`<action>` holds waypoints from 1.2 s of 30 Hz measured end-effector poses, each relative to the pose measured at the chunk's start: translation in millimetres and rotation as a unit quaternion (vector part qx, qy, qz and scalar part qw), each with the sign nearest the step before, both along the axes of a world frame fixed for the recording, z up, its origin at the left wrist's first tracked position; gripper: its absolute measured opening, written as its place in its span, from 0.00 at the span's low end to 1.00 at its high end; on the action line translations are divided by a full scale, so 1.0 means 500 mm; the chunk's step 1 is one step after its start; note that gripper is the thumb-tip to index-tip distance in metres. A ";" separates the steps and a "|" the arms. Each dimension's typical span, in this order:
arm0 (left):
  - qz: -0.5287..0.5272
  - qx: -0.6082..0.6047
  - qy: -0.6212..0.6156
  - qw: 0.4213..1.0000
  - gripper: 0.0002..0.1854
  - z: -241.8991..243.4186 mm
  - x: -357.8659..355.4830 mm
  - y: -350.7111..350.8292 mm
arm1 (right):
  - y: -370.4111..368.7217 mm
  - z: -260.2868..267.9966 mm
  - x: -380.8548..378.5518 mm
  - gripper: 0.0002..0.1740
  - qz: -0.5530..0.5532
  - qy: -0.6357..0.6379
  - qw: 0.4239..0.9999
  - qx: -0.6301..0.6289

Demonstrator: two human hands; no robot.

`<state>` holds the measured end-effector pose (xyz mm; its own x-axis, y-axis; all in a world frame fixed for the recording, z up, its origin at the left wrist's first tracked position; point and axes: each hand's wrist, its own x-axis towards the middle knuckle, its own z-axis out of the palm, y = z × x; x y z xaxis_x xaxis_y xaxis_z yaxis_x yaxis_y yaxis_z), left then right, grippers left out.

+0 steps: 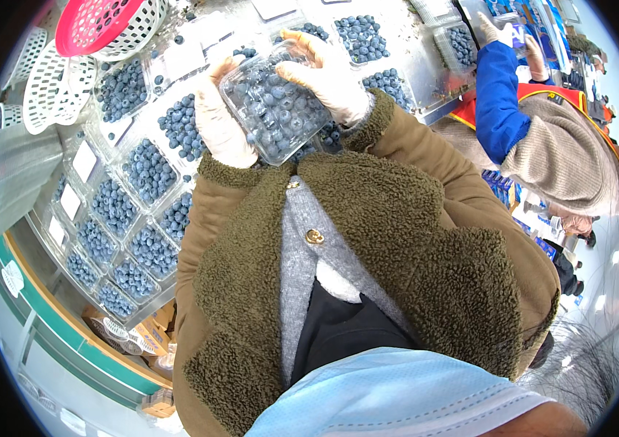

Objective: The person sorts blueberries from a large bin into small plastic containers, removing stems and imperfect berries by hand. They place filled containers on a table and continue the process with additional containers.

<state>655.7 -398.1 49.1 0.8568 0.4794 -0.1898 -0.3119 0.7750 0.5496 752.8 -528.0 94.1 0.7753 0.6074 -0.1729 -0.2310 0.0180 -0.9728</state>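
A clear plastic clamshell of blueberries (274, 109) is held up between my two gloved hands, tilted above the metal table. My left hand (223, 117) supports it along its left side. On the upper right, my right hand (323, 74) grips the box, with thumb and fingers over its top. Whether the lid is fully latched cannot be made out. Under and around the held box are more open clamshells of blueberries (183, 128), partly hidden by my hands and sleeves.
Rows of filled clamshells (148, 170) cover the table's left side. White perforated baskets (58, 87) and a pink colander (96, 24) stand at the upper left, above a stack of clear plastic containers (20, 169). On the right, a co-worker's blue sleeve (498, 104) reaches over the table edge.
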 end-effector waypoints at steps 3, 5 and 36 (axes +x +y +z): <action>0.029 0.148 0.066 0.986 0.37 0.003 0.012 -0.013 | -0.005 -0.013 0.002 0.42 -0.014 -0.009 1.000 -0.026; 0.006 0.139 0.122 0.983 0.44 0.006 0.017 -0.016 | -0.006 -0.023 -0.001 0.39 -0.025 -0.027 0.999 -0.027; 0.014 0.940 -0.275 0.204 0.29 0.117 0.095 -0.009 | -0.069 -0.080 0.059 0.29 0.094 0.033 0.882 0.461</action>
<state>703.4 -402.7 107.7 0.4936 -0.7307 0.4716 -0.7164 -0.6491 -0.2560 782.4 -562.7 54.3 0.6529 0.6293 0.4215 -0.3692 0.7504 -0.5483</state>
